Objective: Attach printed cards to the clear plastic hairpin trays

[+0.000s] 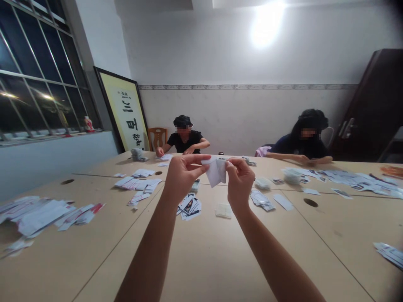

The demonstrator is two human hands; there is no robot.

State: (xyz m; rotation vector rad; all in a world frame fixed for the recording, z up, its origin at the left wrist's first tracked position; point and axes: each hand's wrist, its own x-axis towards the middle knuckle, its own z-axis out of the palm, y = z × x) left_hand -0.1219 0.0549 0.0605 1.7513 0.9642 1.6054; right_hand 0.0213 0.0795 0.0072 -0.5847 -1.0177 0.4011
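Note:
Raised over the table, my left hand (181,178) pinches a small white paper piece (214,173), perhaps an envelope, by its left edge. From the other side, my right hand (239,180) has thumb and fingers closed on a greyish-white card (221,168) with dark print at its top. The card overlaps the paper; whether it sits inside or in front, I cannot tell. Below my hands lie a loose pile of printed cards (190,205) and a pale flat packet (223,210).
White paper piles (40,216) spread at the left, with more envelopes (138,183) farther back. Cards (262,200) and a clear plastic bundle (292,175) lie to the right. Across the table (201,260) sit two people, one person (185,140) ahead and another person (304,144) at right.

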